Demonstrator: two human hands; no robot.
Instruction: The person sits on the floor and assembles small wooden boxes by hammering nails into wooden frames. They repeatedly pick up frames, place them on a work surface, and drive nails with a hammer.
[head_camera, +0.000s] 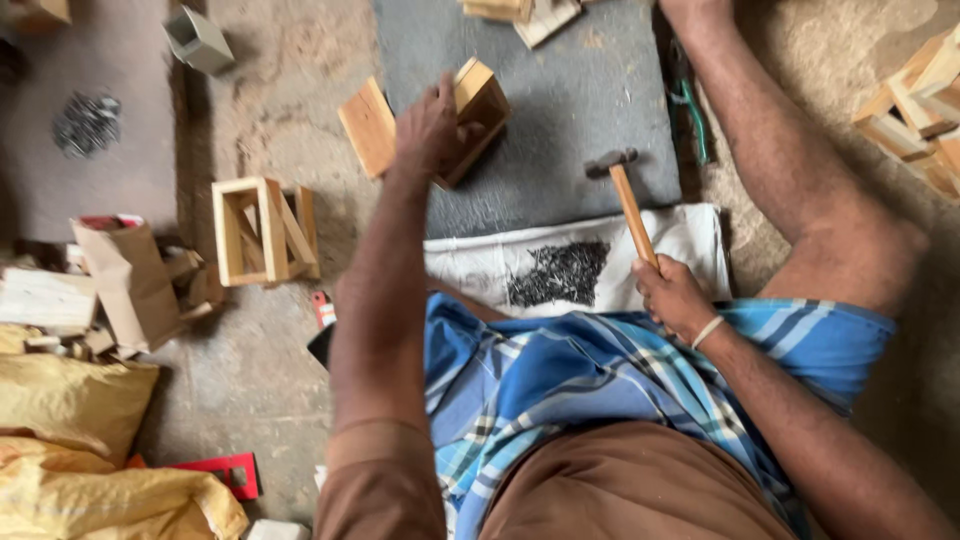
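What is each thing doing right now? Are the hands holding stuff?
left hand: gripping the wooden box
wooden box: tilted on the grey mat
right hand: gripping the hammer
hammer: head resting on the mat
nails: piled loose on white cloth

I sit on the floor (270, 360) of a small woodworking workshop: sawdust covers the concrete, wooden frames (262, 230) are stacked at its left and right edges, nails (557, 272) lie heaped on a cloth (690, 240), and a hammer (625, 195) is here.
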